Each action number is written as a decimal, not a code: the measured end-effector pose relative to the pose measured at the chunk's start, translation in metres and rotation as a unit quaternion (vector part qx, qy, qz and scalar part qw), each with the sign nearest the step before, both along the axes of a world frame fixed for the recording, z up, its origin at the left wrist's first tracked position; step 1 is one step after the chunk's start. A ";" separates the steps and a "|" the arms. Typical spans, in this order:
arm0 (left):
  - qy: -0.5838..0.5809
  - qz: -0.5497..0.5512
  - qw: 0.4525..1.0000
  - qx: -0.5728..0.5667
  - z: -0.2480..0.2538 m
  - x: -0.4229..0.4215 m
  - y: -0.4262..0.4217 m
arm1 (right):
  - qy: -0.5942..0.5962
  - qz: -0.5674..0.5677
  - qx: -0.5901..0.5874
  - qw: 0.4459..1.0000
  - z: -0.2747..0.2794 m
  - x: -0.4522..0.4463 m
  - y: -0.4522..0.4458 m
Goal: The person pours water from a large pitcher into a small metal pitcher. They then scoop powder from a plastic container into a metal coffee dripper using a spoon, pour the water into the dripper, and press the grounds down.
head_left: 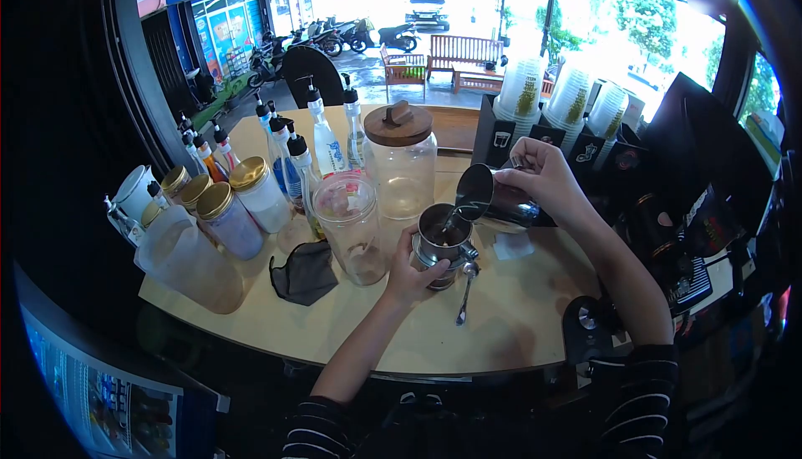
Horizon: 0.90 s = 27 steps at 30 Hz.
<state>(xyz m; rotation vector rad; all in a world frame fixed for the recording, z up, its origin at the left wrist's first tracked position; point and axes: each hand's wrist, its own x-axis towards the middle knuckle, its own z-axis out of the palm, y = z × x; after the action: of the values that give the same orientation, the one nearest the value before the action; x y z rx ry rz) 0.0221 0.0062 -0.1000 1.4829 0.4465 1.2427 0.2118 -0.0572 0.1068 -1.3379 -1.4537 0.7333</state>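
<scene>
My right hand (547,177) grips the handle of a shiny metal pitcher (511,208), tilted to the left. A thin stream of liquid runs from its spout into a metal drip coffee filter (436,251), whose inside looks dark. My left hand (406,282) is wrapped around the filter's lower side and steadies it upright. Beneath the filter a small part of a cup shows; my fingers hide most of it. A metal spoon (463,300) lies just right of the filter. White paper (513,245) lies under the pitcher.
Left of my hands stand a clear plastic container (355,242), a wooden-lidded jar (401,171) and a dark cloth (302,275). Gold-lidded jars (263,200) and pump bottles (324,129) crowd the left side. Stacked plastic cups (570,96) stand at the back right.
</scene>
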 end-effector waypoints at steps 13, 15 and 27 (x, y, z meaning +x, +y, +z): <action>0.015 0.017 0.999 0.024 -0.004 0.001 0.004 | 0.019 -0.018 -0.003 1.000 0.008 0.000 -0.011; 0.009 0.015 1.000 0.023 -0.006 0.002 0.005 | 0.002 -0.024 -0.004 1.000 0.007 0.006 -0.010; -0.002 0.011 1.000 0.022 -0.007 0.003 0.005 | 0.093 -0.016 0.061 0.994 -0.015 0.020 -0.005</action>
<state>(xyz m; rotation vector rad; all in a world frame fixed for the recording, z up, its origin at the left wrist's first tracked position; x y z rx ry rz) 0.0249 0.0107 -0.1072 1.5159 0.4361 1.2799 0.2315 -0.0618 0.0916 -1.1652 -1.3038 0.7177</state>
